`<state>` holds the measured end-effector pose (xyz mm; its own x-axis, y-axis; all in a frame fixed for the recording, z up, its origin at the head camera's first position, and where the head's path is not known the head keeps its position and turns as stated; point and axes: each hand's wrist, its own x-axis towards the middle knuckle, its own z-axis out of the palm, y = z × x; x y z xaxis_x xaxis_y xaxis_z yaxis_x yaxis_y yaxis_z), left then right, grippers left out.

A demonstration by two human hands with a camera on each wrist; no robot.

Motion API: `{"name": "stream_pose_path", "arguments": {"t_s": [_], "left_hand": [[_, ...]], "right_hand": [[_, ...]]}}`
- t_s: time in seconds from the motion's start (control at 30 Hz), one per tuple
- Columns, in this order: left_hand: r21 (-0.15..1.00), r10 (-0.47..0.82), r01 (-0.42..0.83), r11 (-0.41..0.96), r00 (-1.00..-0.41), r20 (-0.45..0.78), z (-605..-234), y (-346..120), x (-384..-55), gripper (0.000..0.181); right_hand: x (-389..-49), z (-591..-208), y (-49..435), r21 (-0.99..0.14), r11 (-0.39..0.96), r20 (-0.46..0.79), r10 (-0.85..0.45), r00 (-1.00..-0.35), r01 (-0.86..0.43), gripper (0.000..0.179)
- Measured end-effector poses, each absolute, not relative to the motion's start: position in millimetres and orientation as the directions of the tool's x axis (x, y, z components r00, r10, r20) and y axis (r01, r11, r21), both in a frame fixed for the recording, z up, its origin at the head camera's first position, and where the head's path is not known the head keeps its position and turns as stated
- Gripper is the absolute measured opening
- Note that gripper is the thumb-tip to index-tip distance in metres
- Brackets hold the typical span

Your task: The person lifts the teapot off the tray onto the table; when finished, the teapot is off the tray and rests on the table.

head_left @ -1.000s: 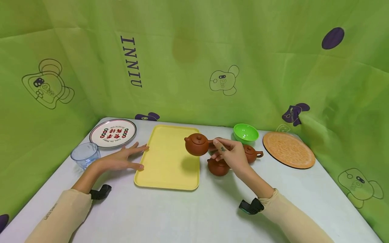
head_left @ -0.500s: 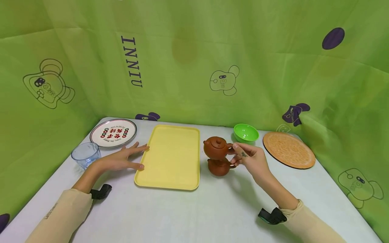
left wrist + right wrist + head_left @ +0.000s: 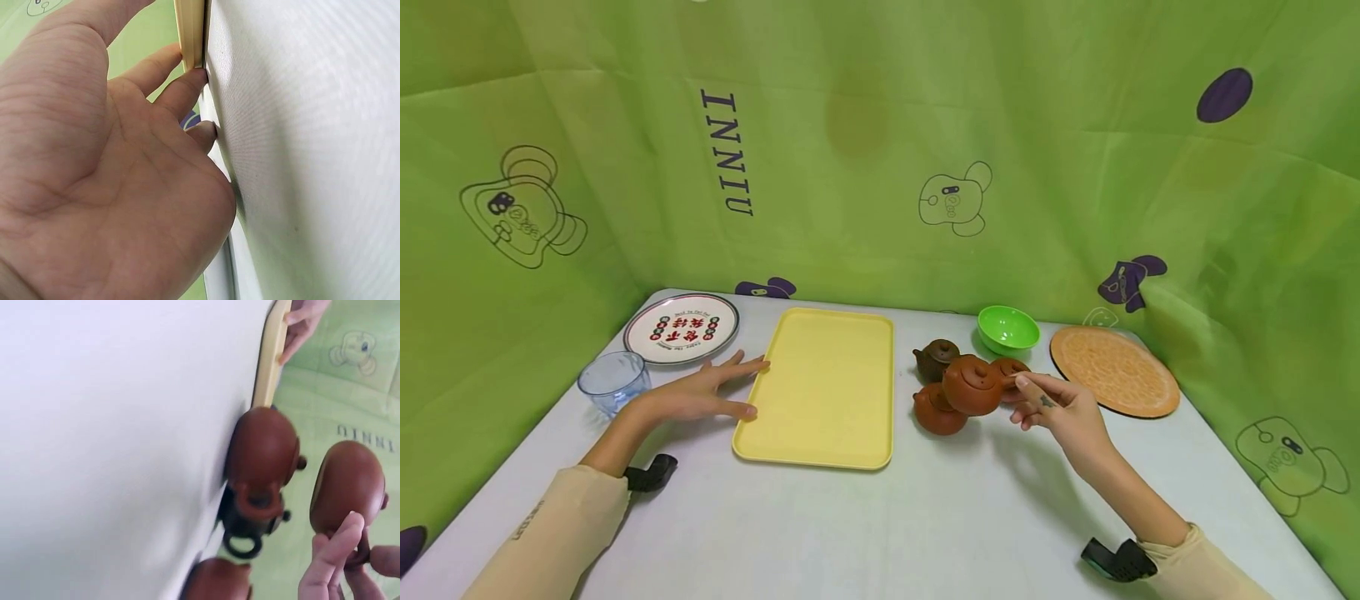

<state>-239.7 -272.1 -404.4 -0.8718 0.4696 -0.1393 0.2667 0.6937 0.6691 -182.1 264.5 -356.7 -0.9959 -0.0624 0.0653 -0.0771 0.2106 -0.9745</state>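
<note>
My right hand pinches the handle of a reddish-brown clay teapot and holds it in the air, spout toward the left. In the right wrist view the lifted teapot hangs apart from the tabletop. Below and behind it stand another reddish teapot, a dark brown teapot and a third reddish teapot, the last partly hidden by the held one. My left hand is spread at the left edge of a yellow tray, thumb and fingertips on its rim.
A patterned white plate and a blue clear glass bowl stand left of the tray. To the right are a bright green bowl and a round orange mat. Green printed cloth walls the table's back and sides.
My right hand has carried the teapot from above the tray's right edge rightward, over the standing teapots. The dark teapot has come into view. My left hand stays on the tray's edge.
</note>
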Motion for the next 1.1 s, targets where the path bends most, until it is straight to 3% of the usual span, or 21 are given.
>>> {"name": "stream_pose_path", "arguments": {"t_s": [0.23,0.57,0.87,1.1], "left_hand": [[0.673,0.471,0.264,0.691,-0.870,-0.144,-403,-271,-238,0.087],[0.667,0.465,0.263,0.698,-0.873,-0.143,-406,-272,-240,0.088],[0.665,0.464,0.260,0.700,-0.874,-0.146,-407,-273,-242,0.088],[0.668,0.463,0.258,0.698,-0.875,-0.145,-407,-273,-241,0.088]], "right_hand": [[-175,-363,294,-0.978,0.199,0.052,-0.065,-0.997,-0.064,0.030],[-174,-377,327,-0.966,0.253,0.037,-0.090,-0.995,-0.059,0.025],[-174,-381,345,-0.949,0.315,-0.014,-0.085,-0.996,-0.013,0.033],[-174,-387,350,-0.923,0.383,-0.053,-0.053,-0.997,0.028,0.054]]}}
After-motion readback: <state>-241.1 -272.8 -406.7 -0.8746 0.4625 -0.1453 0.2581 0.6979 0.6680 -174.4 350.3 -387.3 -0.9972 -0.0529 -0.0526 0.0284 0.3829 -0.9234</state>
